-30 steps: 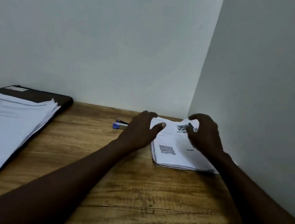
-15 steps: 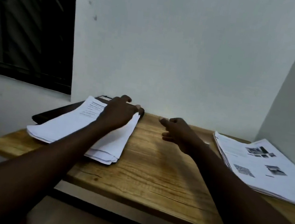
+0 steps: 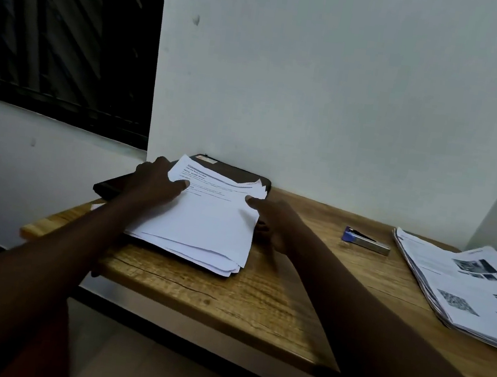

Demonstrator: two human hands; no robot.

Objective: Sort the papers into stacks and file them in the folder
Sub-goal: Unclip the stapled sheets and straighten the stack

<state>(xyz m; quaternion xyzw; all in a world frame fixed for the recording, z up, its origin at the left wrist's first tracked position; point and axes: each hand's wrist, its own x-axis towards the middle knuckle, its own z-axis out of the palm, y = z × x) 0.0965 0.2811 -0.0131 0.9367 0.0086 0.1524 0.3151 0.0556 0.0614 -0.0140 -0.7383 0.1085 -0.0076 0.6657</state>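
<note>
Mid-frame, the paper stack [image 3: 203,226] lay lengthwise between left hand [image 3: 155,186] and right hand [image 3: 277,224], each pinching a side edge.

A wooden table [image 3: 272,303] fills the lower middle and right of the frame. At its rear left lies a black folder [image 3: 233,172], with a loose stack of white sheets [image 3: 202,233] overlapping folder and tabletop. A blue-ended stapler [image 3: 366,240] lies right of centre, and a stack of printed pages [image 3: 465,292] at the right edge
</note>
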